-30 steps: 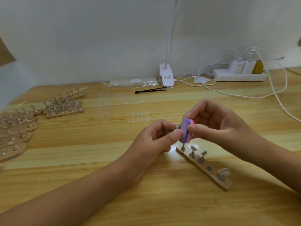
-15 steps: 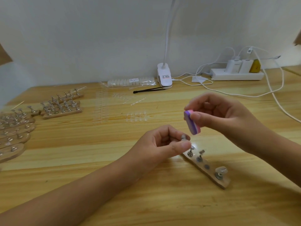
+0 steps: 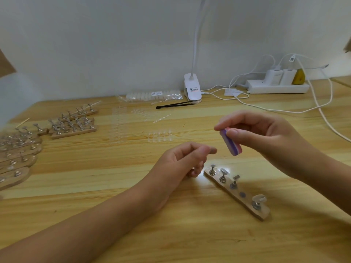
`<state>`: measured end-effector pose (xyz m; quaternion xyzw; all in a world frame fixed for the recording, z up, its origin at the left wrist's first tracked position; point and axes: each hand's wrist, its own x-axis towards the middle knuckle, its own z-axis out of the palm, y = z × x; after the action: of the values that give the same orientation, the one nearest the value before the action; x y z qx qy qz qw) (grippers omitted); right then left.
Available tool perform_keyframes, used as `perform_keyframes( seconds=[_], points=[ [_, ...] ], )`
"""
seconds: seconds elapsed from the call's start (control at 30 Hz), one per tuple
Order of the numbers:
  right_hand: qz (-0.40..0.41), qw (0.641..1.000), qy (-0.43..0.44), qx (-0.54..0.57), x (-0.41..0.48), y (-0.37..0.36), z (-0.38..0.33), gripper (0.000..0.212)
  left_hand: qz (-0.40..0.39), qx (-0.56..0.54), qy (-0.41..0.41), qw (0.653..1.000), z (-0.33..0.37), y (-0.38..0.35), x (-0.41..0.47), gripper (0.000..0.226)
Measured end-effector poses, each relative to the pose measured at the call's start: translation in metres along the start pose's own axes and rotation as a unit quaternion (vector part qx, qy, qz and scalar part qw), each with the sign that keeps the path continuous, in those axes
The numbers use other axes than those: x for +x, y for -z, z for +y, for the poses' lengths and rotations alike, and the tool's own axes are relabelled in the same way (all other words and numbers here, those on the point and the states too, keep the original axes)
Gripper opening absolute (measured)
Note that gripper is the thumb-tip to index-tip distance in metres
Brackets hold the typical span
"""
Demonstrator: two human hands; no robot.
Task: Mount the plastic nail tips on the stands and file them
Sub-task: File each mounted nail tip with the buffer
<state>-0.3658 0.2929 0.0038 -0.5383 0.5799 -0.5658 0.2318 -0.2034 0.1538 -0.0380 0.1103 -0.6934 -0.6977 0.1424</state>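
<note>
A wooden table [image 3: 190, 234] fills the view. At its far edge a white clip lamp [image 3: 192, 90] stands, with a power strip [image 3: 275, 88] toward the far right corner and white cables [image 3: 266, 109] trailing from it. Along the left edge lies a stack of wooden boards [image 3: 17, 158] set with metal pegs, and three more boards [image 3: 74, 130] lie just beyond them.

Both forearms reach in from the near edge. The right hand [image 3: 266, 137] hovers above the middle of the table, thumb and fingers pinching a purple and pink buffer [image 3: 230, 143], tilted. The left hand [image 3: 182, 162] is lower and beside it, fingers curled, with thumb and forefinger pressed on a small piece [image 3: 213, 150] too blurred to name.

Below the hands, toward the near right, a stand [image 3: 247, 205] lies at a slant. It carries four pegs and one empty socket [image 3: 242, 194]. A clear nail tip [image 3: 259, 198] sits on the peg at its near end.

A bag [image 3: 152, 95] of tips lies by the lamp, black tweezers [image 3: 174, 105] before it, and clear tip strips [image 3: 159, 135] at mid-table.
</note>
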Motion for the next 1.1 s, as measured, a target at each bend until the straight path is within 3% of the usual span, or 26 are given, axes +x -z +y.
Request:
perform_keyframes(
  seconds=[0.23,0.4,0.5,0.6,0.7,0.83,1.0,1.1],
  points=[
    [-0.011,1.000,-0.008,0.003,-0.002,-0.004,-0.001,0.026,0.010,-0.033,0.015,0.999,0.002,-0.002,0.003,0.037],
    [-0.051,0.994,-0.060,0.074,0.000,-0.004,0.001,0.031,-0.019,-0.053,0.010,0.998,0.003,0.001,0.002,0.036],
    [-0.105,0.989,-0.075,0.072,-0.001,-0.005,0.000,0.020,-0.032,-0.069,0.012,0.997,0.001,0.003,0.002,0.031],
    [-0.107,0.992,-0.061,0.032,-0.004,-0.008,-0.001,0.018,-0.039,-0.059,0.011,0.997,0.001,0.004,0.002,0.027],
    [-0.072,0.997,-0.019,0.028,-0.006,-0.013,-0.002,0.021,-0.048,-0.031,0.001,0.998,0.001,0.004,0.001,0.019],
    [0.050,0.996,0.049,0.055,-0.004,-0.007,-0.003,0.017,-0.059,-0.016,-0.002,0.998,0.002,0.004,-0.001,0.023],
    [-0.131,0.991,0.004,0.009,-0.009,-0.003,-0.002,0.019,-0.040,-0.037,0.003,0.998,0.004,0.003,0.000,0.017],
    [-0.032,0.998,0.043,0.018,-0.007,-0.012,0.003,0.019,-0.039,-0.066,0.010,0.997,0.005,0.004,0.000,0.019]
  ],
)
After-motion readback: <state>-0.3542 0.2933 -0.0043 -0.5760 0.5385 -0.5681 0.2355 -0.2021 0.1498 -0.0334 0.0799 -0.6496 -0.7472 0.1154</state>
